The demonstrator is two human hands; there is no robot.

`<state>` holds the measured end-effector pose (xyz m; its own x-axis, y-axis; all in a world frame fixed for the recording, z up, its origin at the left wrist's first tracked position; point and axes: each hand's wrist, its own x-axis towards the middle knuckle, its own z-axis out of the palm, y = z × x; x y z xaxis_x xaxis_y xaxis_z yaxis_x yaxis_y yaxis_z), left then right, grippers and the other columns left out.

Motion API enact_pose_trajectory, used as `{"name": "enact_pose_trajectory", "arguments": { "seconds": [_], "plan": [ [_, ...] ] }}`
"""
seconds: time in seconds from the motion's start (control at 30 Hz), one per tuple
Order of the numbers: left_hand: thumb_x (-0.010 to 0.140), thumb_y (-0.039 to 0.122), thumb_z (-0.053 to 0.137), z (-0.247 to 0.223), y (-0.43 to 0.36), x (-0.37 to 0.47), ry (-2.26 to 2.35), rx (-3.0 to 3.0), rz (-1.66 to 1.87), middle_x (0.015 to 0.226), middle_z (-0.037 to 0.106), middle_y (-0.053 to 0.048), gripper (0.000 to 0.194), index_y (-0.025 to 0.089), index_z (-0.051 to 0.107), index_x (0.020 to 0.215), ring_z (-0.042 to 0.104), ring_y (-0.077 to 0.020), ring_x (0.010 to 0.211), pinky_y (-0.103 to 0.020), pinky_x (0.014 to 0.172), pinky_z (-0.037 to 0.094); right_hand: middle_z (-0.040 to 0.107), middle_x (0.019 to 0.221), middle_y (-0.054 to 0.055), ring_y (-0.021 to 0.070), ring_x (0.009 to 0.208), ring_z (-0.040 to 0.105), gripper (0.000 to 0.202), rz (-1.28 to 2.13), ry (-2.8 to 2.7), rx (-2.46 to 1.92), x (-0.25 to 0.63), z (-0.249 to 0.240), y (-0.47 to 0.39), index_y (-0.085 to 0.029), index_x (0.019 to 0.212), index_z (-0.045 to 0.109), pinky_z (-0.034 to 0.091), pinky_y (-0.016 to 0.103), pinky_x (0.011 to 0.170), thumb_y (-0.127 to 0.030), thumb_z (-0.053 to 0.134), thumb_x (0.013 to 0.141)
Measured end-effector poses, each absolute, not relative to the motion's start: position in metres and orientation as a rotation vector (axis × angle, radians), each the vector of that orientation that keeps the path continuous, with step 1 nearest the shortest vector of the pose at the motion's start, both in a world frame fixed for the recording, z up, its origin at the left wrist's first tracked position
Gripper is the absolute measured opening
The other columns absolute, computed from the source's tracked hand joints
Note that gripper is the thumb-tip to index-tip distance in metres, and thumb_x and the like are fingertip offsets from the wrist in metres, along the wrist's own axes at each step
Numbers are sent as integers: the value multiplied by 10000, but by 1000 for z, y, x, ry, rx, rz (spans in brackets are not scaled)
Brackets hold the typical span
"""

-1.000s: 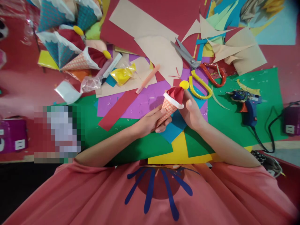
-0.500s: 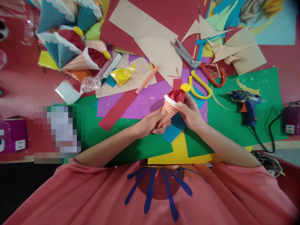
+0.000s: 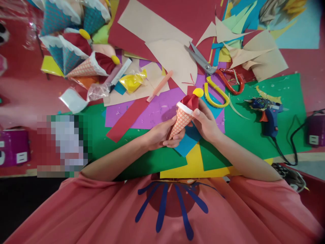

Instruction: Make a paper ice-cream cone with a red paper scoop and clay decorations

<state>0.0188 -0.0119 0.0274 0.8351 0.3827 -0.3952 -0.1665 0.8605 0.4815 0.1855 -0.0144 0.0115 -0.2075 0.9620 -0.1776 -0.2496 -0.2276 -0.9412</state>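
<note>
A craft ice cream cone (image 3: 180, 119) is held between my two hands, above purple, green and blue sheets. Its body has an orange-and-cream lattice pattern, with a white rim, folded red material on top and a yellow ball at the tip. My left hand (image 3: 162, 133) wraps round the lower, pointed part, fingers closed beneath it. My right hand (image 3: 206, 120) grips the white rim from the right, its thumb at the front and the other fingers partly hidden behind. The cone tilts with its top toward the upper right.
Large scissors (image 3: 208, 69) lie open just beyond my right hand. At the right a blue glue gun (image 3: 271, 115) rests on the green sheet (image 3: 243, 135), its cord trailing down. More finished cones (image 3: 86, 66) are piled at the upper left. A salmon stick (image 3: 160, 85) and paper scraps lie around.
The cone has turned a little in my hands, its yellow tip shifting slightly left and more of the lattice side showing. My right thumb has slid slightly right along the rim.
</note>
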Motion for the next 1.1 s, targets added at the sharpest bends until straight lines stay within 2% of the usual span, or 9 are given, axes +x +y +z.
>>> {"name": "enact_pose_trajectory", "arguments": {
  "seconds": [0.1, 0.17, 0.27, 0.33, 0.43, 0.57, 0.8, 0.93, 1.1],
  "plan": [
    [825, 666, 610, 24, -14, 21, 567, 528, 386, 602, 534, 80, 512, 165, 529, 892, 283, 3, 300, -157, 348, 249, 651, 1047, 38, 235, 1031, 628, 482, 1567, -1015, -1050, 185, 13, -14, -288, 1125, 573, 558, 416, 895, -598, 669, 768],
    [769, 666, 680, 23, -15, 22, 600, 552, 431, 611, 547, 88, 541, 177, 520, 934, 282, 5, 300, -150, 351, 245, 650, 1106, 41, 234, 1086, 621, 508, 1570, -1019, -1022, 186, 13, -14, -281, 1131, 573, 548, 414, 927, -640, 638, 777],
    [774, 655, 685, 25, -15, 22, 583, 518, 404, 572, 498, 102, 525, 170, 506, 870, 260, 11, 302, -148, 365, 252, 648, 1130, 52, 239, 1076, 625, 552, 1627, -1000, -966, 186, 14, -14, -263, 1110, 569, 573, 396, 842, -714, 555, 792],
    [804, 650, 654, 28, -14, 21, 551, 492, 376, 555, 464, 105, 510, 160, 515, 840, 238, 14, 304, -150, 367, 244, 648, 1112, 52, 233, 1037, 631, 550, 1654, -981, -950, 187, 14, -13, -260, 1113, 557, 577, 384, 808, -695, 585, 778],
    [861, 621, 599, 29, -13, 20, 508, 470, 343, 550, 438, 109, 465, 163, 558, 928, 208, 8, 307, -154, 363, 225, 639, 1038, 41, 212, 877, 633, 554, 1667, -994, -999, 187, 14, -13, -280, 1137, 533, 577, 368, 700, -645, 658, 739],
    [892, 604, 565, 28, -13, 19, 477, 452, 323, 549, 427, 107, 450, 165, 584, 991, 201, 3, 306, -158, 361, 222, 621, 946, 30, 185, 691, 573, 564, 1663, -1029, -1077, 187, 14, -13, -306, 1135, 516, 536, 356, 571, -649, 668, 714],
    [972, 535, 460, 28, -9, 15, 449, 275, 279, 502, 416, 98, 398, 168, 614, 978, 191, -9, 278, -149, 325, 225, 651, 946, 39, 191, 691, 576, 622, 1647, -1036, -1033, 185, 15, -11, -286, 1087, 539, 526, 366, 586, -789, 525, 722],
    [999, 516, 394, 29, -6, 11, 417, 177, 248, 461, 395, 100, 411, 175, 618, 958, 156, -19, 249, -145, 286, 198, 661, 1009, 14, 155, 695, 581, 549, 1668, -938, -987, 185, 11, -11, -285, 1092, 513, 548, 338, 649, -649, 683, 718],
    [1013, 508, 347, 30, -6, 10, 386, 179, 219, 459, 411, 94, 433, 174, 619, 970, 186, -27, 233, -148, 270, 189, 648, 953, -16, 125, 599, 570, 507, 1618, -1002, -1006, 186, 4, -13, -300, 1121, 492, 545, 333, 620, -632, 658, 776]
  ]
}}
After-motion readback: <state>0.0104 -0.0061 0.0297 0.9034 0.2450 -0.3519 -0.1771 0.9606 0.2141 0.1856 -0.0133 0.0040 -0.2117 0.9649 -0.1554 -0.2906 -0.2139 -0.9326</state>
